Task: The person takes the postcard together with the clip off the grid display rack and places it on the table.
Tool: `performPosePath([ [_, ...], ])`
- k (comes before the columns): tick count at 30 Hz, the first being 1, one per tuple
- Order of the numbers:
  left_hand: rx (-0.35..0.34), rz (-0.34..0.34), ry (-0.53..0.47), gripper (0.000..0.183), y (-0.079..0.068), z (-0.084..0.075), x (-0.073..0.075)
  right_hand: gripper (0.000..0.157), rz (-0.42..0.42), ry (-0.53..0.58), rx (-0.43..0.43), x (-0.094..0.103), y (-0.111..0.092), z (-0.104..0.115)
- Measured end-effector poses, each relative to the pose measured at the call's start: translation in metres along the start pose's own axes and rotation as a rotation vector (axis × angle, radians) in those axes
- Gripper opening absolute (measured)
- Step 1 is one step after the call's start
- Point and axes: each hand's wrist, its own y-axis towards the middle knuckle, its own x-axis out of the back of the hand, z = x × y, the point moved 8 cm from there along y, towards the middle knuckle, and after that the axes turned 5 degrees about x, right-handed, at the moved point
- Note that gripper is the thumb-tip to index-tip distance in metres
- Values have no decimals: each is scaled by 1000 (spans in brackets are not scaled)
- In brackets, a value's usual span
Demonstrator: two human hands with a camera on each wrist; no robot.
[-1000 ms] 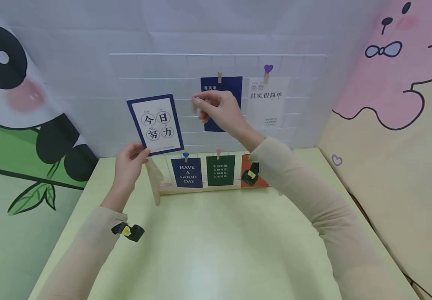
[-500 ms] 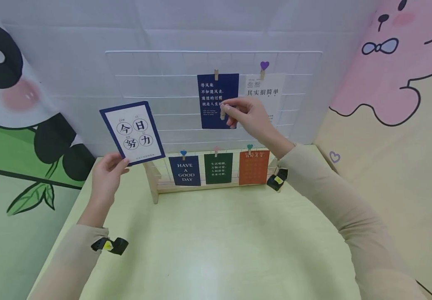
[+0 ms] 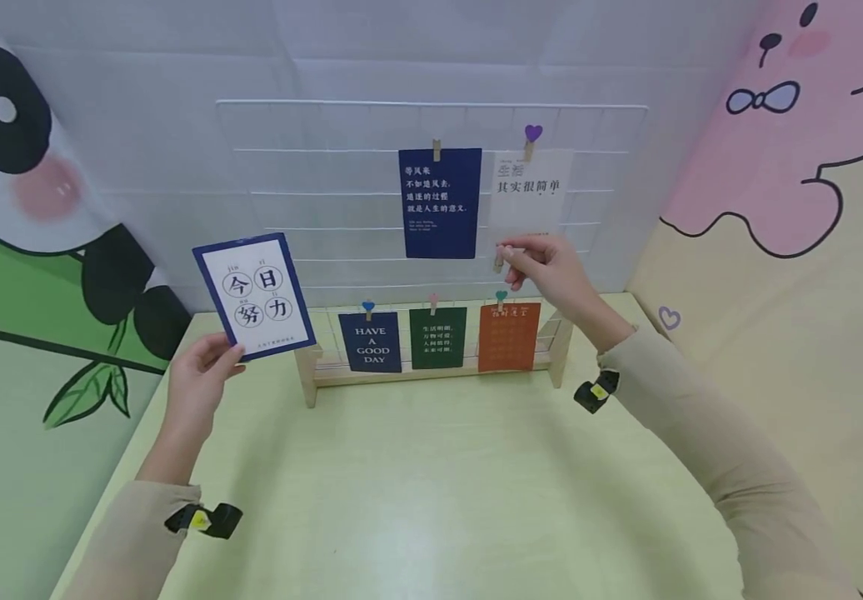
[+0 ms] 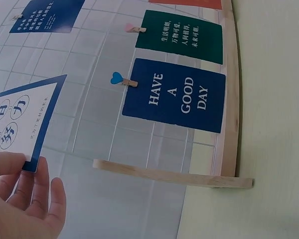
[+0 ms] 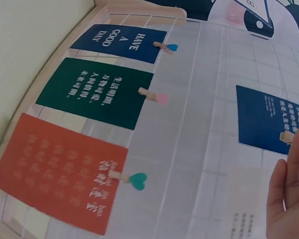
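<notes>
In the head view my left hand (image 3: 197, 379) pinches the lower left corner of a white card with a navy border (image 3: 255, 297), held up left of the wire grid. My right hand (image 3: 547, 262) pinches a small wooden clothespin (image 3: 498, 262) just below the pale card (image 3: 531, 200). Beside that pale card, a navy card (image 3: 440, 204) hangs from a clip on the grid. The left wrist view shows the thumb on the bordered card (image 4: 27, 117). In the right wrist view the clothespin (image 5: 287, 137) sticks out from the fingertips.
A white wire grid (image 3: 311, 193) stands in a wooden base (image 3: 401, 377) on the pale table (image 3: 401, 483). Along its bottom hang a blue card (image 3: 370, 342), a green card (image 3: 437, 337) and an orange card (image 3: 508, 337), held by heart-topped clips. Walls close in behind and at both sides.
My right hand has moved right and down with the clothespin, uncovering the navy card. My left hand has drawn left and down, carrying the bordered card farther from the grid.
</notes>
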Motion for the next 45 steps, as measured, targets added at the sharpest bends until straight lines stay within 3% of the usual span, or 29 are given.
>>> performPosePath([
  [8, 26, -20, 77, 29, -3, 22, 6, 36, -17, -9, -83, 16, -21, -26],
  [23, 179, -49, 119, 42, -7, 77, 27, 30, 12, 29, -154, 39, -62, -81],
  [25, 202, -49, 112, 42, -3, 95, 32, 30, 4, 37, -172, 41, -69, -89],
  [31, 194, -48, -29, 40, 38, 202, 63, 32, -12, 17, -238, 52, -86, -112],
  [34, 202, -86, 2, 45, 51, 242, 73, 34, -7, -5, -260, 57, -93, -123],
  [39, 232, -120, 78, 50, 51, 268, 81, 34, 29, -59, -310, 63, -106, -142],
  [45, 282, -114, 107, 47, 35, 269, 82, 34, 60, -106, -365, 70, -120, -161],
])
